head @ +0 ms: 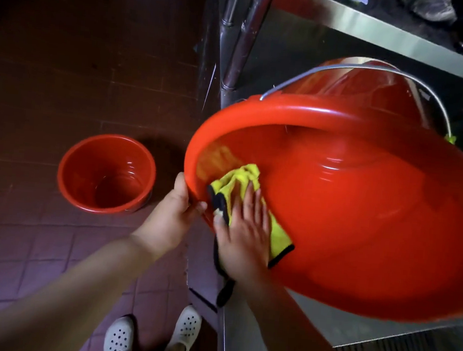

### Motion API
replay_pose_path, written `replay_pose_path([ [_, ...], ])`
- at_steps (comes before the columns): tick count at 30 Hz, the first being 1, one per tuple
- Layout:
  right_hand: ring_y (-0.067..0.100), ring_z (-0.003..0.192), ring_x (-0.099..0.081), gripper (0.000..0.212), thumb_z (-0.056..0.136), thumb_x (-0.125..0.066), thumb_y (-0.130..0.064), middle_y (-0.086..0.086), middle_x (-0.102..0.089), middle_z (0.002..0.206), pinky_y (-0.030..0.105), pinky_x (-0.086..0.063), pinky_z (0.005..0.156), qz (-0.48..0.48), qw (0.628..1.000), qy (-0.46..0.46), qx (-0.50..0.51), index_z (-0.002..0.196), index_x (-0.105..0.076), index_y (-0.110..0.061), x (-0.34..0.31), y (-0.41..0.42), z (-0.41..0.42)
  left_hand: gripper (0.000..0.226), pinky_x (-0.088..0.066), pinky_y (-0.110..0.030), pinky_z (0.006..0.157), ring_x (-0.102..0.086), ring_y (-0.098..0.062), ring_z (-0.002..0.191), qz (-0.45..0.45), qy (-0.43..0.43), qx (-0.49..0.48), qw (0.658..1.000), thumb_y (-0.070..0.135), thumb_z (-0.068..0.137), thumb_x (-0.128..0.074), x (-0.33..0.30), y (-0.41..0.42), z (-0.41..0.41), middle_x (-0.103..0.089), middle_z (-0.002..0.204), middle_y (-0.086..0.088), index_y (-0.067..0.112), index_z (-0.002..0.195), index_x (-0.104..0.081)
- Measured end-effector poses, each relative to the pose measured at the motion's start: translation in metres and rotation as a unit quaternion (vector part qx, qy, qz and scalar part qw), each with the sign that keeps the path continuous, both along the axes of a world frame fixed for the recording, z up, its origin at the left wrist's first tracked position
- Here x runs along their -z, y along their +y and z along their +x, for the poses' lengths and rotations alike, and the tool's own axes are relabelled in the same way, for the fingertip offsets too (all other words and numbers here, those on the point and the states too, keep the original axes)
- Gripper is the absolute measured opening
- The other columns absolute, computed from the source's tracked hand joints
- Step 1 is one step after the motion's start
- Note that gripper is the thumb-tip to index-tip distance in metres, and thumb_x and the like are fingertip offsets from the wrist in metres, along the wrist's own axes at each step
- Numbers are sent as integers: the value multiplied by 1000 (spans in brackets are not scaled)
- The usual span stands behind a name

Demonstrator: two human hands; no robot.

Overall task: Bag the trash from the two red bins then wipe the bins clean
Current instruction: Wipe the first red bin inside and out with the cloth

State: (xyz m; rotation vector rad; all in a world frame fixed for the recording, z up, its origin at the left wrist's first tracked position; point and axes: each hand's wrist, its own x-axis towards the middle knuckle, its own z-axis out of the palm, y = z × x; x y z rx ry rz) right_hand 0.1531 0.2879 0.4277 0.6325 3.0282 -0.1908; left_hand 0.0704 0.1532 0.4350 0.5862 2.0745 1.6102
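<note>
We are wiping the inside of the big red bin [361,214], which lies tipped on the steel table [323,326] with its mouth turned toward us and down to the left. Its long axis runs from that open rim up and away to the right, where the base sits under the wire handle [374,69]. Our left hand [174,212] grips the rim at the bin's lower left, thumb on the outer edge and the other fingers curled around it. Our right hand [243,232] lies flat, fingers straight and slightly spread, pressing the yellow cloth [241,181] against the inner wall just inside that rim; it clasps nothing.

To do this well, we judge the left hand should keep the rim steady while the flat palm sweeps the cloth around the wall and then deeper toward the base, turning the bin so no strip gets missed. The cloth's loose end hangs out over the rim and could drag.

The smaller red bin [106,174] stands upright on the tiled floor [24,227], well to the left of the big bin, mouth up, no trash visible inside.
</note>
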Motion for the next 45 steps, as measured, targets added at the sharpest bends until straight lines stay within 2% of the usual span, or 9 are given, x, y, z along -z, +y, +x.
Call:
replay_pose_path([
  [3, 15, 146, 6, 69, 87, -11, -57, -6, 11, 156, 33, 1, 118, -30, 999, -15, -10, 148, 5, -28, 0, -7, 11, 37, -47, -46, 89, -54, -17, 95, -6, 19, 20, 1000, 13, 89, -55, -5, -5, 1, -54, 101, -4, 15, 118, -32],
  [7, 14, 146, -2, 67, 93, -30, -52, -4, -3, 159, 32, -3, 115, -23, 999, -16, 17, 150, -17, -20, 1, 25, -16, 50, -47, -51, 88, -58, -35, 102, -59, 33, 37, 997, 38, 83, -48, -19, -13, -11, -59, 108, -15, 14, 123, -28],
  [15, 12, 146, 2, 62, 97, -27, -50, -7, 0, 159, 33, -3, 116, 6, 990, -108, 88, 151, -10, -23, -6, 140, -80, 23, -50, -48, 73, -59, -28, 78, -95, 140, 19, 985, 32, 91, -54, -45, -16, -31, -59, 74, 3, 38, 90, -32],
  [22, 15, 146, 4, 63, 96, -28, -50, -4, 1, 160, 34, 0, 118, 6, 990, -102, 96, 151, -10, -24, -1, 131, -88, 36, -52, -34, 90, -64, -3, 89, 37, -95, 12, 995, -6, 90, -52, -8, -2, -1, -64, 95, 7, 21, 112, -44],
  [26, 17, 146, -3, 63, 95, -36, -49, 1, -5, 160, 34, -2, 117, -4, 994, -65, 82, 150, -18, -22, -3, 79, -61, 40, -53, -32, 87, -64, -6, 90, 43, -82, -3, 996, -5, 90, -51, 3, -4, 3, -65, 96, 4, 29, 110, -45],
  [31, 24, 143, -21, 65, 90, -33, -49, 7, -24, 155, 40, -21, 115, 4, 1000, 9, 9, 147, -28, -19, -3, -14, 10, 41, -47, -53, 93, -61, -23, 102, 68, -83, -9, 994, -4, 89, -55, 4, -5, 5, -63, 105, -5, 26, 114, -44],
  [36, 18, 146, -10, 63, 93, -28, -49, -1, -14, 158, 35, -14, 115, 9, 1000, -25, 9, 149, -24, -20, 2, 1, 5, 34, -45, -23, 91, -56, 6, 99, 52, -24, 26, 998, 15, 86, -55, 2, -12, -5, -62, 101, 26, 32, 113, -44],
  [41, 14, 146, -3, 60, 97, -31, -48, -4, -7, 159, 34, -6, 115, 17, 994, -67, 85, 150, -17, -22, 2, 82, -50, 37, -46, -52, 93, -59, -24, 105, 25, 5, 60, 998, 28, 84, -53, -11, -18, -23, -60, 106, -4, 25, 118, -41],
  [45, 14, 146, 0, 59, 99, -27, -46, -5, -4, 159, 33, -2, 117, 4, 988, -96, 120, 151, -14, -22, -5, 135, -78, 25, -49, -52, 84, -62, -28, 90, 9, 53, 79, 995, 35, 84, -52, -31, -16, -35, -60, 92, -5, 30, 107, -44],
])
